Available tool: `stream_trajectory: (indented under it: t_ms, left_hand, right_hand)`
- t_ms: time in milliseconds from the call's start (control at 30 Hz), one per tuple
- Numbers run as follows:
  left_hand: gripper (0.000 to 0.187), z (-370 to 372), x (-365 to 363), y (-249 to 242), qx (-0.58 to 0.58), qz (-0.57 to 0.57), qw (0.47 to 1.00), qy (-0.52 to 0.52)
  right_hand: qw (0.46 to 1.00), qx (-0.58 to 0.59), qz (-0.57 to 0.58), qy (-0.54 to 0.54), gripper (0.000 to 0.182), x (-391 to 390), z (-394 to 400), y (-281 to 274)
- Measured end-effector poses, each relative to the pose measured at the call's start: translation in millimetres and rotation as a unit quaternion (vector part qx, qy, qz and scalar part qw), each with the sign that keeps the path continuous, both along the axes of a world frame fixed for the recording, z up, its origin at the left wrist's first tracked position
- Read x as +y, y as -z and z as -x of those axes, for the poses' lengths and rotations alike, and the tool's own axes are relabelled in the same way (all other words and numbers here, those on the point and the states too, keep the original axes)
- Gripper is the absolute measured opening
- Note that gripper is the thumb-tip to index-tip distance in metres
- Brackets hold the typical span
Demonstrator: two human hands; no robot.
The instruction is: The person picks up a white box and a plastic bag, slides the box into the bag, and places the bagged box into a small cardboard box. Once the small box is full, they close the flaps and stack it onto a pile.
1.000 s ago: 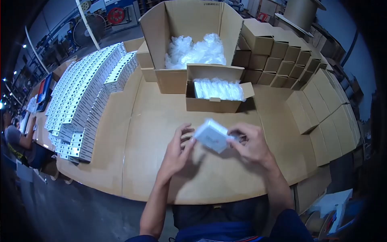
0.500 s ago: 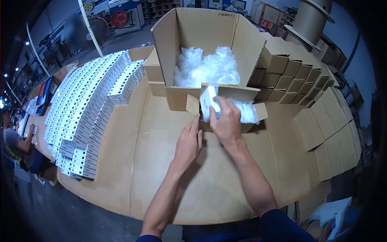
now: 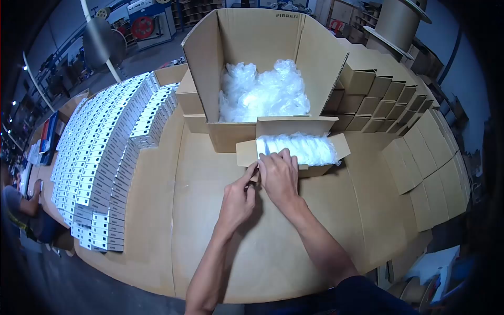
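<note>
A small open carton [image 3: 315, 170] stands in front of the large box, its flaps spread. Inside it a row of white items in clear wrap [image 3: 302, 148] fills the space. My left hand [image 3: 238, 200] is at the carton's front left corner, thumb and forefinger close together at the cardboard edge. Beside it, my right hand [image 3: 280, 176] rests with bent fingers over the front left rim, by the left end of the row. What the fingertips of either hand hold, if anything, is hidden.
Behind stands a large open box [image 3: 262, 37] with clear plastic wrap [image 3: 265, 94]. Stacked white boxes [image 3: 113, 152] cover the left side. Folded brown cartons [image 3: 383, 94] are piled at the right, more cartons [image 3: 420, 168] nearer. A person [image 3: 31, 205] is at the far left.
The white wrapped item that my right hand held above the carton now sits at the row's left end. My right hand has moved down and left to the front rim, near my left hand.
</note>
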State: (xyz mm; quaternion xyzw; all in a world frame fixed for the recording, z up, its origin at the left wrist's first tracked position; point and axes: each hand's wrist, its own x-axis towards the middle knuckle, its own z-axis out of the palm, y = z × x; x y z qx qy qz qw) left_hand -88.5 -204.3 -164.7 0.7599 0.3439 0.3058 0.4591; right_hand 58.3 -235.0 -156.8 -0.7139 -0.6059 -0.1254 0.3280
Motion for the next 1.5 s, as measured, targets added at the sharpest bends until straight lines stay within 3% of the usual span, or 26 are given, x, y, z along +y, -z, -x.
stream_trajectory:
  t_ms: [33,67,200,267,433,567,667,767,833,1000,1100,1233,1467,1500]
  left_hand:
    - [0.059,-0.6,1.3,-0.3,-0.009,0.0,1.0,0.003]
    - [0.059,-1.0,1.6,-1.9,-0.003,0.014,1.0,0.006]
    - [0.06,5.4,-2.4,-13.2,0.001,0.039,0.999,0.022]
    - [0.058,12.1,-1.6,-17.6,-0.034,0.036,0.998,0.045]
    - [0.051,58.3,5.3,-22.2,-0.031,-0.009,0.999,-0.023]
    - [0.043,121.1,44.2,-13.4,0.005,-0.053,0.99,-0.131]
    - [0.039,155.3,76.5,-15.1,0.021,-0.066,0.974,-0.215]
    - [0.043,179.2,131.1,6.4,0.103,-0.249,0.926,-0.266]
    - [0.048,181.5,165.9,10.4,0.094,-0.307,0.901,-0.293]
    - [0.055,187.5,218.1,20.8,0.181,-0.388,0.848,-0.312]
    - [0.056,189.6,217.2,21.6,0.197,-0.373,0.851,-0.313]
    - [0.052,196.9,213.6,25.7,0.213,-0.412,0.825,-0.322]
    - [0.026,204.4,210.4,35.9,0.235,-0.426,0.798,-0.354]
    - [0.025,202.7,206.8,36.7,0.231,-0.436,0.793,-0.359]
  right_hand:
    - [1.0,-0.02,-0.001,0.0,0.022,-3.7,-0.4,2.4]
    - [0.999,-0.02,0.024,-0.01,0.036,-7.9,-1.9,8.6]
    - [0.99,-0.107,0.095,-0.018,0.063,-26.3,-2.2,12.5]
    - [0.981,-0.138,0.127,-0.038,0.064,-26.6,-12.5,11.2]
    - [0.953,-0.213,0.206,-0.056,0.07,-26.1,-18.6,-7.7]
    - [0.962,-0.114,0.238,-0.063,0.072,-29.1,-8.5,-32.4]
    - [0.996,-0.049,0.073,-0.011,0.071,-10.8,27.9,-69.5]
    - [0.976,0.026,-0.02,-0.216,0.072,41.7,65.2,-67.7]
    - [0.936,0.113,0.012,-0.334,0.072,94.1,96.5,-49.1]
    - [0.914,0.083,0.089,-0.387,0.076,224.6,151.5,-2.2]
    - [0.918,0.06,0.098,-0.379,0.081,267.8,164.0,0.7]
    - [0.919,-0.026,0.206,-0.334,0.086,283.1,168.0,-6.5]
    - [0.904,-0.005,0.239,-0.353,0.085,280.2,165.0,-17.5]
    - [0.908,0.008,0.195,-0.371,0.084,279.5,160.6,-13.0]
